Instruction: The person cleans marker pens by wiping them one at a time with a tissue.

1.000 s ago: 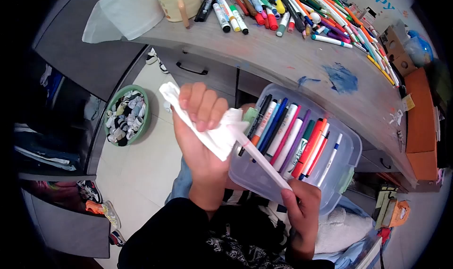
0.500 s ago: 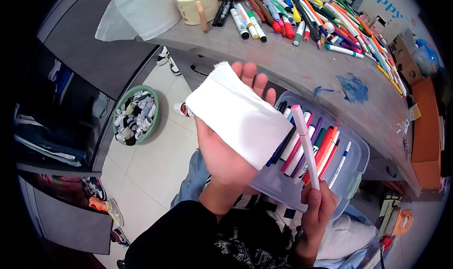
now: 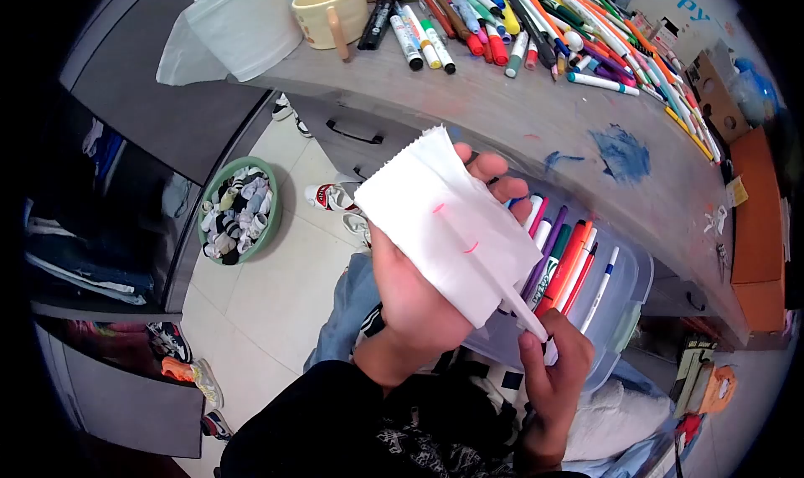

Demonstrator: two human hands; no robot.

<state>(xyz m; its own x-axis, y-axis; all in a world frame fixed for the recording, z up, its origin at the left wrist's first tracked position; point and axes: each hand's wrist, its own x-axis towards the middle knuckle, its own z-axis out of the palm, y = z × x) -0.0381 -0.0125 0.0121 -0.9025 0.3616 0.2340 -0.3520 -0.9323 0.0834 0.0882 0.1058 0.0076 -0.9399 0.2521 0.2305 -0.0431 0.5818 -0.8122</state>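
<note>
A folded white tissue lies across the palm of my left hand, its fingertips showing past the upper right edge. My right hand pinches the lower end of a white marker with pink rings, which slants up over the tissue; whether its upper end touches the tissue I cannot tell. Beneath and to the right of the hands, a clear plastic box holds several markers, among them an orange one and a white one with a blue end.
The desk carries a cream mug, a white bin and a large pile of markers. A green basket of socks and shoes stand on the floor. An orange box is at the right.
The tissue and my left hand have shifted slightly right and down. The marker has swung from upright beside the tissue to slanting left across it.
</note>
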